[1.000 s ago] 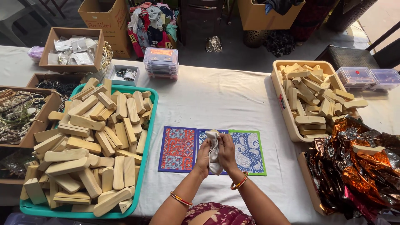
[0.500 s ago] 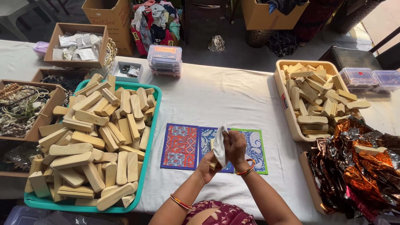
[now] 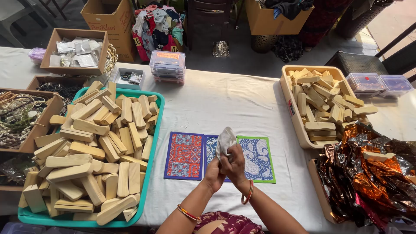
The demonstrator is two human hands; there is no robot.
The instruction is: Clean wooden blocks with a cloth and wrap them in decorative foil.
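Note:
My left hand [image 3: 214, 174] and my right hand [image 3: 236, 165] are pressed together over a patterned cloth mat [image 3: 186, 156] on the white table. Both close around a crumpled whitish cloth [image 3: 225, 141] that sticks up above the fingers. Whatever lies inside the cloth is hidden. The mat has a red panel on the left and a blue, green-edged panel [image 3: 260, 158] on the right. Bangles circle both wrists.
A teal tray [image 3: 155, 143] heaped with pale wooden blocks [image 3: 95, 147] sits at the left. A beige tray [image 3: 291, 108] of similar blocks stands at the right, beside crinkled copper foil wrap [image 3: 368, 173]. Cardboard boxes, bead strings and small plastic boxes line the far edge.
The view has shifted slightly. My hands have stayed over the mat, turning and working the whitish cloth, which now stands higher above my fingers.

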